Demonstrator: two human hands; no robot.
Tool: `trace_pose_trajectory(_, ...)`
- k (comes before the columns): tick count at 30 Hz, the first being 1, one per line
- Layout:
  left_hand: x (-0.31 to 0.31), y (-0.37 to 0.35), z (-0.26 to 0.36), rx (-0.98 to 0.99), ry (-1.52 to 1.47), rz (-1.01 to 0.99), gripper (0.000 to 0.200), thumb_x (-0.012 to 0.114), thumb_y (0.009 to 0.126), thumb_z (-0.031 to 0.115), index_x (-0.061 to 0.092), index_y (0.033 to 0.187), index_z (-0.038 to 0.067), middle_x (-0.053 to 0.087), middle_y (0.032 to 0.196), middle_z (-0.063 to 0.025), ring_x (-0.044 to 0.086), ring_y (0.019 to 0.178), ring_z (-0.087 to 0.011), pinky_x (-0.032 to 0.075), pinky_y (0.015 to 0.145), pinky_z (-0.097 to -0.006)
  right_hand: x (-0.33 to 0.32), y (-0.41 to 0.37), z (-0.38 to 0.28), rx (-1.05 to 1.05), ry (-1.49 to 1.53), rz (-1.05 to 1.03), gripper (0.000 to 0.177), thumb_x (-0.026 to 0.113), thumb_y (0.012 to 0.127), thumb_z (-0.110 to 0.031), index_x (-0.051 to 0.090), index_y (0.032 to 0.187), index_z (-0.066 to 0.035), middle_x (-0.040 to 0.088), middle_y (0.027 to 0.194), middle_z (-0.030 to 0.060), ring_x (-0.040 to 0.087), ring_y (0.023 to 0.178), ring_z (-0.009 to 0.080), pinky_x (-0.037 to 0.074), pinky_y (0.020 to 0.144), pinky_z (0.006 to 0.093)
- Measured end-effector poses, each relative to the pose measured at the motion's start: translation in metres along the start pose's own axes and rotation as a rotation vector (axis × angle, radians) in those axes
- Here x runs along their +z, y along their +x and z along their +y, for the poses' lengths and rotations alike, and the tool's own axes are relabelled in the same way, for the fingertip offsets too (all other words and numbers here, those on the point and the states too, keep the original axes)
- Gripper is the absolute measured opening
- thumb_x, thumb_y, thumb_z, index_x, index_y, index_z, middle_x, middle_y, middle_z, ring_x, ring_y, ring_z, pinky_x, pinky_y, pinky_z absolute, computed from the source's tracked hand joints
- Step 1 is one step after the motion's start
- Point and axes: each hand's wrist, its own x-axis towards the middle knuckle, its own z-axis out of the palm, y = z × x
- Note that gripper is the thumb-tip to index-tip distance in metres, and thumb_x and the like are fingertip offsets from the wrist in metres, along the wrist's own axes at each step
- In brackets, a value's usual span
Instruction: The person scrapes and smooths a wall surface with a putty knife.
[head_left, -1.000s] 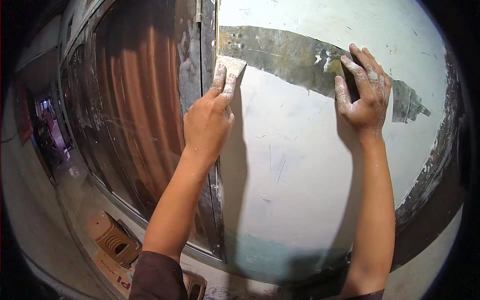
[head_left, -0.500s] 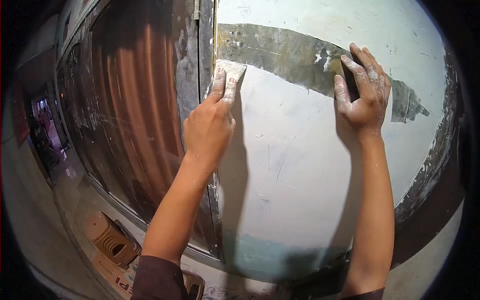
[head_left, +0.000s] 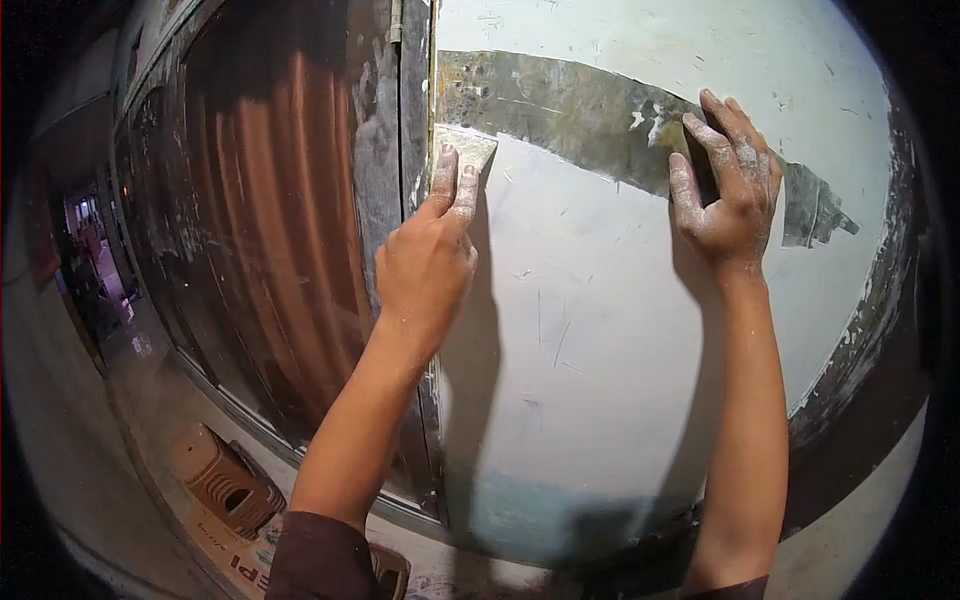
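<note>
I judge the scraper, on the wall beside the frame, light and stiff, best gripped low where the left hand clamps it, the right hand spread, fingers apart.

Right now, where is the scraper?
In the head view's upper middle, the scraper is in the left hand, against the wall, right of the dark frame and below the grey strip.
</note>
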Motion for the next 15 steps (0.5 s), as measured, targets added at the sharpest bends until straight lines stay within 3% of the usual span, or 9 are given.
trace_pose_trajectory(4,0.001,0.004,-0.001,0.025,-0.003,0.029,0.035,0.069,0.080,-0.002,0.077,0.112,0.005,0.063,0.142,-0.0095,0.073,0.097,-0.0346,0.059,0.085,-0.0436,-0.001,0.000,-0.003,0.002,-0.003,-0.004,0.036,0.074,0.084,-0.022,0.072,0.120,-0.019,0.062,0.145,-0.0024,0.052,0.140,0.0226,0.035,0.117,0.0471)
trace_pose_trajectory(12,0.004,0.007,-0.003,0.096,-0.015,0.124,0.037,0.062,0.082,-0.003,0.076,0.115,0.007,0.062,0.144,-0.0049,0.073,0.097,-0.0334,0.059,0.084,-0.0445,0.000,-0.001,0.001,0.001,0.006,-0.011,0.036,0.073,0.085,-0.022,0.072,0.121,-0.020,0.061,0.146,-0.0016,0.051,0.140,0.0231,0.034,0.118,0.0476)
trace_pose_trajectory(13,0.006,0.004,-0.005,0.025,-0.012,0.020,0.039,0.064,0.081,-0.002,0.076,0.117,0.008,0.061,0.145,-0.0044,0.073,0.099,-0.0328,0.059,0.085,-0.0440,0.001,-0.002,0.001,0.002,0.005,-0.010,0.036,0.073,0.085,-0.022,0.072,0.121,-0.020,0.061,0.146,-0.0016,0.051,0.141,0.0231,0.034,0.119,0.0476)
trace_pose_trajectory(15,0.005,0.001,-0.002,0.045,-0.022,0.061,0.037,0.064,0.080,-0.002,0.076,0.114,0.006,0.062,0.145,-0.0051,0.073,0.099,-0.0329,0.059,0.085,-0.0437,-0.001,0.000,-0.001,0.007,-0.004,-0.012,0.036,0.073,0.085,-0.022,0.072,0.121,-0.020,0.061,0.146,-0.0016,0.051,0.141,0.0229,0.033,0.119,0.0476)
